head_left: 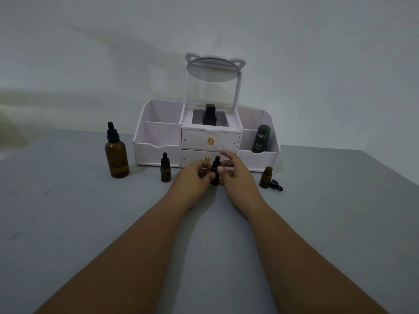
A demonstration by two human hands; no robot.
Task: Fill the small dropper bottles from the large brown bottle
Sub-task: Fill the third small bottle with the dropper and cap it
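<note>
your left hand (192,175) gripped a small dropper bottle (215,169) at the middle of the tabletop (90,223), and your right hand (235,175) pinched its top. the large brown bottle (116,155) stood capped at the left. an uncapped bottle (265,177) stood at the right.

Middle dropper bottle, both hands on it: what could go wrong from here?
1. The uncapped small bottle stands near the right hand; a wrist sweep could tip it.
2. Its dropper cap lies on its side and might roll.
3. The left hand and right hand cover the middle dropper bottle, so a slipping grip would be hard to see.
</note>
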